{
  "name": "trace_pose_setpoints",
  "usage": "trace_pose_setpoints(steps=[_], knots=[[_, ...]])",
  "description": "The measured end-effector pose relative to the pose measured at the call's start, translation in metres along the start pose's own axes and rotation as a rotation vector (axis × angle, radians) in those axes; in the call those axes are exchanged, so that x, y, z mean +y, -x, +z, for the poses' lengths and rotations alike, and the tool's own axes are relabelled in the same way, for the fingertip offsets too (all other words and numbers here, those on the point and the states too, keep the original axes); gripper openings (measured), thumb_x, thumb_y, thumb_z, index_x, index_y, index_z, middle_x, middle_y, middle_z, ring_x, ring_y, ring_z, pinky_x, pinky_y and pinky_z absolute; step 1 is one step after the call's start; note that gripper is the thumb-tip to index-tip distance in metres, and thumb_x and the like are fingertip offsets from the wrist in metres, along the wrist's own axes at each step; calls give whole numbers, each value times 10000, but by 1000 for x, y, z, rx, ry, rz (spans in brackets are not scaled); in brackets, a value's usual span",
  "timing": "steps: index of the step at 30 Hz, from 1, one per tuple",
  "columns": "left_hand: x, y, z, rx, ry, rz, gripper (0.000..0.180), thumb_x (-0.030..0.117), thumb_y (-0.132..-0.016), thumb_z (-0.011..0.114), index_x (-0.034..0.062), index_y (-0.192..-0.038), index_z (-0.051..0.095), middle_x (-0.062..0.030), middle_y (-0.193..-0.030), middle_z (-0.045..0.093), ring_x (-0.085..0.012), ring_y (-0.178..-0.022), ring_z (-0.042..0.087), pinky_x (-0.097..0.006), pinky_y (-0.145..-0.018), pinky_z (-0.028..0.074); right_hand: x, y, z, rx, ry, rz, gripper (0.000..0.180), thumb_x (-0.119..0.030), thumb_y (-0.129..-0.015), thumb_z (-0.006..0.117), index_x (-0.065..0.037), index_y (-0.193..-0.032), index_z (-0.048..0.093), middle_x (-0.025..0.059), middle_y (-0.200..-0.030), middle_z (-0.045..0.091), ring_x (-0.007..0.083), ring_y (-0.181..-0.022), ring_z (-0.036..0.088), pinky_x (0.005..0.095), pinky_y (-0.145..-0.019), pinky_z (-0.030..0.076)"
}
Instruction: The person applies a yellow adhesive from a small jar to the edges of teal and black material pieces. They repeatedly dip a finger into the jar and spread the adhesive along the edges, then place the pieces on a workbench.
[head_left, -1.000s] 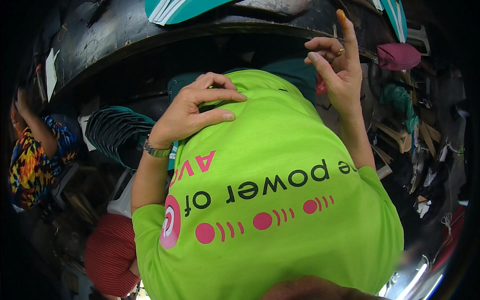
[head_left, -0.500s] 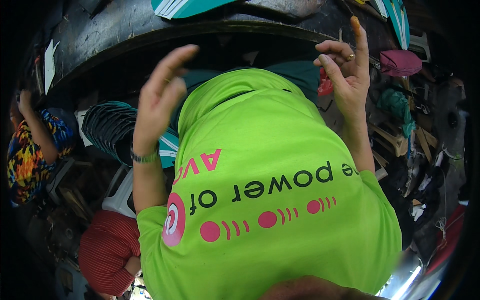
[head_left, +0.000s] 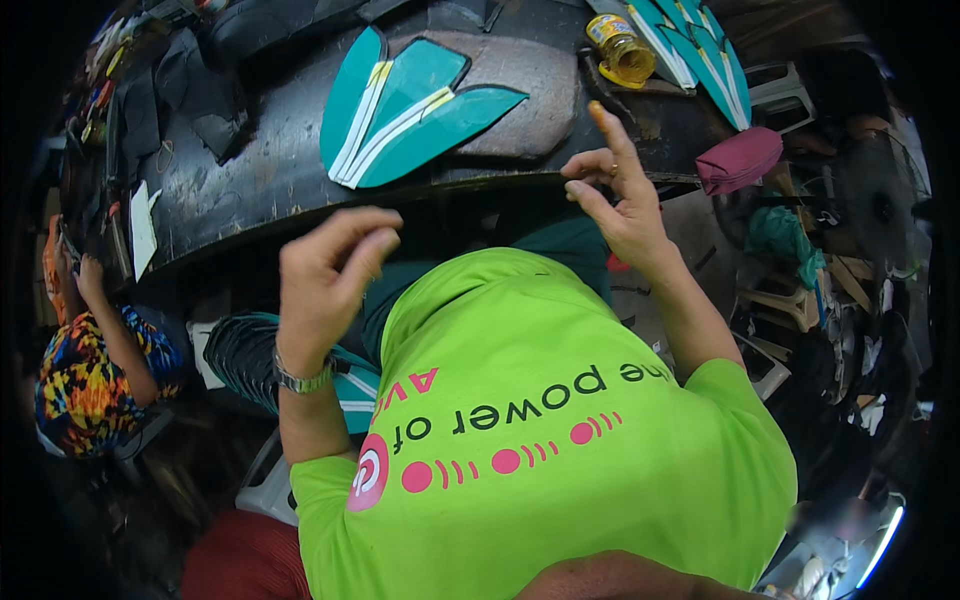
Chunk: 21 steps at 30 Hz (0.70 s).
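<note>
My left hand [head_left: 328, 275], a watch on its wrist, is raised just off the near edge of the table. Its fingers bend loosely with the thumb slightly apart, and I see nothing in them. My right hand [head_left: 628, 205] is also in the air, index finger stretched out and the others bent, holding nothing. Orange-brown stuff coats that index fingertip. Beyond my hands, teal cut pieces [head_left: 405, 120] with white stripes, yellow patches and dark edges fan out, partly over a worn grey-brown slab [head_left: 530, 110]. A yellow-labelled jar [head_left: 625, 55] with amber stuff in it is farther right.
The dark table [head_left: 270, 150] bends across the view. More teal striped pieces [head_left: 715, 75] lie at its far right, near a maroon pouch [head_left: 740, 160]. Black scraps [head_left: 205, 95] are on the left. A stack of dark-edged pieces [head_left: 245, 355] stands by my left arm. Another person [head_left: 95, 380] sits far left.
The view has shifted, so more of the table, the teal pieces and the jar show. My left fingers have drawn closer to the thumb. The right index finger stays stretched.
</note>
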<state>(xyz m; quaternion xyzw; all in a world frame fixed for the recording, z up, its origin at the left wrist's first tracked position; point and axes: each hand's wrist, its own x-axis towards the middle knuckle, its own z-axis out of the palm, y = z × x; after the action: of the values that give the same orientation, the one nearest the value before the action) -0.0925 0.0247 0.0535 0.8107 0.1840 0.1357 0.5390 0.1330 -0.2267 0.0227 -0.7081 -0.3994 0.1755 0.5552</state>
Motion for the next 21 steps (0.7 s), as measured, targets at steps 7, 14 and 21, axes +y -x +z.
trace_pose_setpoints(steps=[7, 14, 21], knots=[[-47, -144, -15, 267, -679, 126, 635, 327, -850, 770, 10, -1360, 564, -215, -1215, 632, -288, -1088, 628, -381, -970, 477, 9, -22, -29, 154, 257, -9, 398, -13, -902, 649, -55, -1297, 622, 28, -972, 606, 62, -800, 550, 209, -713, 456], [-58, -168, -17, 224, -204, 7, 792, 242, -683, 875, -43, -1342, 542, -215, -1148, 668, -283, -1043, 661, -367, -917, 510, 16, -48, -86, 195, 649, 257, 596, -185, -853, 727, -91, -1408, 528, 67, -686, 580, 135, -601, 537, 295, -608, 451], [-45, -109, -11, 72, 676, -168, 325, 171, -937, 678, -33, -1182, 618, -94, -1110, 694, -169, -914, 693, -289, -796, 570, 16, -95, -82, 4, 800, 467, 677, -359, -833, 738, -54, -1383, 488, 286, -1073, 669, 416, -1069, 635, 470, -905, 504]])
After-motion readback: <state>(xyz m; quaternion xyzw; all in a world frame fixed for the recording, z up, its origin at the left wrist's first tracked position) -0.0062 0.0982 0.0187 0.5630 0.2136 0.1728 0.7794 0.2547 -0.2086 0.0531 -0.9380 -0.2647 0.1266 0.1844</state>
